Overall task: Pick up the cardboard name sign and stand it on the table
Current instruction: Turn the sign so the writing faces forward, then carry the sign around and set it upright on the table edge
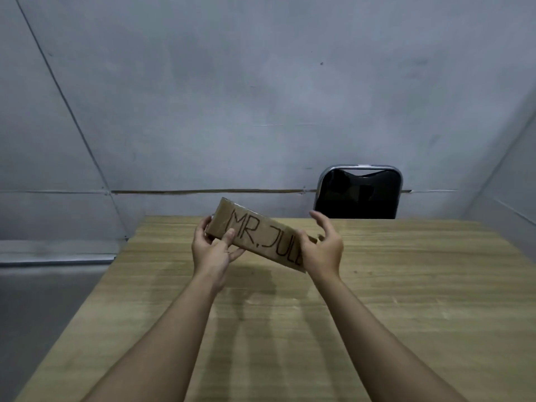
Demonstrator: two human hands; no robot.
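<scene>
Two bare forearms, left hand (213, 250), right hand (323, 246), no sleeves.

Brown cardboard name sign (255, 236), plain kraft colour, dark hand-drawn letters reading "MR. JUL" across its face. Beneath it the table (406, 285) shows pale yellowish wood with fine straight grain lines running across. Behind, a chair (358, 195) with a glossy black back and silver metal frame. The wall (261, 97) is dull blue-grey, mottled, crossed by thin dark seams.
</scene>
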